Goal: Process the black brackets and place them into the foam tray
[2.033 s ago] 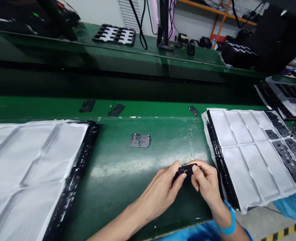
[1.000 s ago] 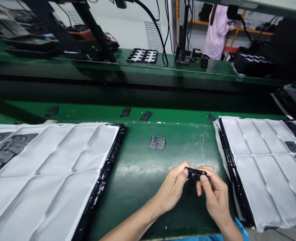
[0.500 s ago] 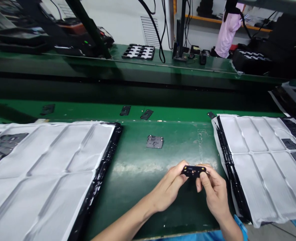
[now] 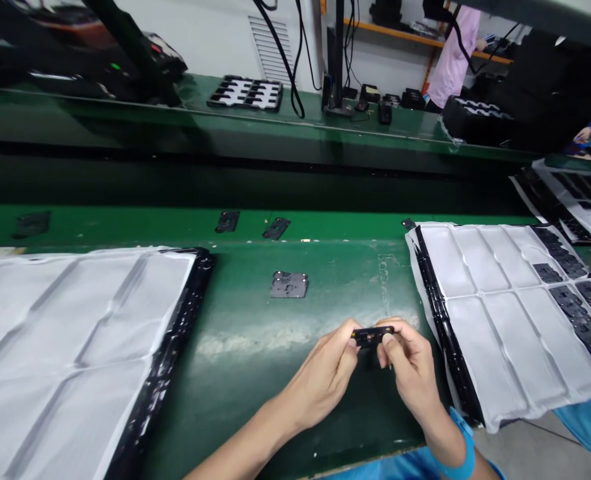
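Observation:
A small flat black part (image 4: 372,335) with holes is held between both hands above the green bench (image 4: 255,327). My left hand (image 4: 325,373) pinches its left end with thumb and fingers. My right hand (image 4: 408,363) pinches its right end; a blue band circles that wrist. A similar grey plate (image 4: 289,285) lies flat on the bench a little beyond the hands.
A black tray lined with white sheet (image 4: 65,347) lies at the left. Another lined tray (image 4: 505,313) at the right holds several dark parts along its far side. Small dark parts (image 4: 276,228) lie on the conveyor strip. A person in pink (image 4: 448,53) stands far back.
The hands keep their two-ended grip on the black part and have turned it so it shows more edge-on. The view swung left, then back right.

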The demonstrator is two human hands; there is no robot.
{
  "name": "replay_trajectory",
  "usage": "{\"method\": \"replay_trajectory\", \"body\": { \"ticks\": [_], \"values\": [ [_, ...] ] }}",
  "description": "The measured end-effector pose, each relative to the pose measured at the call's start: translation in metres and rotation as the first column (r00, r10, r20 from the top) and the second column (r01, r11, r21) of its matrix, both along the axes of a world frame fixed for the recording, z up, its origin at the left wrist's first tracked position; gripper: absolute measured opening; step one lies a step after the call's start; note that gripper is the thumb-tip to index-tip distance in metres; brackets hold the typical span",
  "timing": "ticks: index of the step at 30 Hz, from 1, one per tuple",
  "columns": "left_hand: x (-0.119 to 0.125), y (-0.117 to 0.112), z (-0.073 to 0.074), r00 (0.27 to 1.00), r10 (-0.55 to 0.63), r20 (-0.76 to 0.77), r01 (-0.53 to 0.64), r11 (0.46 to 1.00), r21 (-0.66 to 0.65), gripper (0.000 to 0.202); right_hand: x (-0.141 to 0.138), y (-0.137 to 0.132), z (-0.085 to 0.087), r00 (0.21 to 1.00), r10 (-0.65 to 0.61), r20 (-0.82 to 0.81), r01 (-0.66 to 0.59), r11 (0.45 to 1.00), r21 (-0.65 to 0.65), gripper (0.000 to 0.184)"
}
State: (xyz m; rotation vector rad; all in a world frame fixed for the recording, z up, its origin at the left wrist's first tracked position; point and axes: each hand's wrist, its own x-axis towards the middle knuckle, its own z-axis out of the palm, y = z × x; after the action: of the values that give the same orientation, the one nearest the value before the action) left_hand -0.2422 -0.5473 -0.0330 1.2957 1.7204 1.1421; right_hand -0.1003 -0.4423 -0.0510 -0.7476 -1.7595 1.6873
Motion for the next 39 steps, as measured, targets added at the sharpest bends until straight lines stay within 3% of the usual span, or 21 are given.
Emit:
{"method": "replay_trajectory", "body": {
  "ticks": [8,15,19,24,31,39],
  "values": [
    [0.007,-0.002,-0.004,0.997,0.028,-0.073,-0.029,0.999,-0.014,0.026,-0.004,0.002,-0.005,0.999,-0.025,-0.027,0.024,0.999,-0.026,0.029],
    [0.007,-0.002,-0.004,0.998,0.026,-0.054,-0.027,1.0,-0.009,0.027,-0.003,0.0,-0.011,0.999,-0.029,-0.025,0.028,0.999,-0.031,0.023],
    [0.006,-0.002,-0.003,1.0,0.019,-0.025,-0.019,1.0,-0.016,0.029,-0.003,0.002,-0.01,0.996,0.021,-0.089,-0.027,0.997,-0.071,0.027],
    [0.007,-0.002,-0.004,0.999,0.03,-0.012,-0.03,1.0,-0.003,0.03,-0.006,0.003,-0.005,0.998,-0.02,-0.063,0.016,0.998,-0.056,0.032],
    [0.008,-0.004,-0.006,0.999,0.037,-0.007,-0.037,0.999,0.009,0.03,-0.006,0.002,-0.003,0.998,0.019,-0.062,-0.021,0.999,-0.031,0.033],
    [0.01,-0.003,-0.005,0.999,0.048,-0.019,-0.048,0.999,-0.012,0.028,-0.006,0.001,-0.007,0.998,-0.017,-0.06,0.014,0.999,-0.042,0.023]
  ]
}}
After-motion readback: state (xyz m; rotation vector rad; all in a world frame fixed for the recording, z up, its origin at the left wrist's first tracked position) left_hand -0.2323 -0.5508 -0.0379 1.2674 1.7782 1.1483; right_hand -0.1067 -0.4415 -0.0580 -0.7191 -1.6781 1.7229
